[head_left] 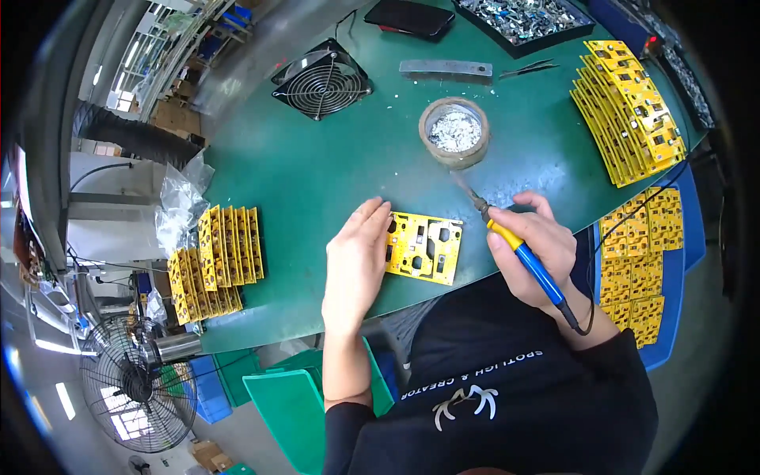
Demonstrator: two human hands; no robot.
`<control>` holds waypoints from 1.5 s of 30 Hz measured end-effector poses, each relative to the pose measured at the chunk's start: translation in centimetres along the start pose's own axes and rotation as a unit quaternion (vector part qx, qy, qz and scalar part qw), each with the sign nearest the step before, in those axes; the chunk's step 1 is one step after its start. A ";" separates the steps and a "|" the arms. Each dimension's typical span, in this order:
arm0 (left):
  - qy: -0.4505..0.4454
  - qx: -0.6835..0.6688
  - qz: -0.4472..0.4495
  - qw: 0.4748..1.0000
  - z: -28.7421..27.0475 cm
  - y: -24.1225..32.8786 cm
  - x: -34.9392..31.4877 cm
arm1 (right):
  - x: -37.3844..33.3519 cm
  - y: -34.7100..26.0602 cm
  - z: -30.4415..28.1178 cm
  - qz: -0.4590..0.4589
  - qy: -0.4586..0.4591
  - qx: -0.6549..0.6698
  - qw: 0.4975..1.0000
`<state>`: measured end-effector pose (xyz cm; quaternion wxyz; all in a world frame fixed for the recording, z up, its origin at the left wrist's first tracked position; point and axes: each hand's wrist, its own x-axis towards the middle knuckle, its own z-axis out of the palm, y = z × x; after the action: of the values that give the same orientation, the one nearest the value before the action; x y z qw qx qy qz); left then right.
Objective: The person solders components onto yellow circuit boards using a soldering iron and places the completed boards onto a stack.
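Observation:
My right hand (pixel 540 249) is closed round a soldering iron (pixel 529 259) with a blue and yellow handle. The iron's tip points up and left, close to the lower rim of a round pot (pixel 481 148) filled with whitish bits. My left hand (pixel 360 257) lies at the left edge of a yellow circuit board (pixel 431 247), fingers together and stretched forward. The board rests flat on the green table near its front edge, with dark cutouts and small parts on it. My left fingers cover its left edge, so whether they grip it is hidden.
Yellow boards stand in rows at left (pixel 229 247) and at far right (pixel 633 119). A small fan (pixel 322 83), a metal strip (pixel 445 68), tweezers (pixel 529 69), a phone (pixel 409 17) and a black parts tray (pixel 521 49) lie at the back. A blue bin (pixel 673 309) holds more boards.

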<state>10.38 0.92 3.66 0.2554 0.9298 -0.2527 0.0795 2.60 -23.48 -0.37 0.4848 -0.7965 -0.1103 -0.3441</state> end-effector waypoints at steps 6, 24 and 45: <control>-0.014 -0.019 -0.038 0.999 -1.6 -0.6 -1.2 | -0.1 -0.1 0.3 -0.009 0.001 0.014 1.000; 0.053 -0.146 -0.304 0.940 0.4 3.9 -7.9 | -0.5 -0.9 1.4 -0.018 -0.048 0.039 0.998; 0.013 0.003 -0.059 0.998 1.5 4.1 -5.1 | -0.8 -0.7 1.5 -0.015 -0.047 0.050 0.998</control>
<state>3.90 -0.73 2.70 0.2602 0.9427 -0.1941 0.0770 2.34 -21.70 -0.87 0.5129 -0.7849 -0.1620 -0.3076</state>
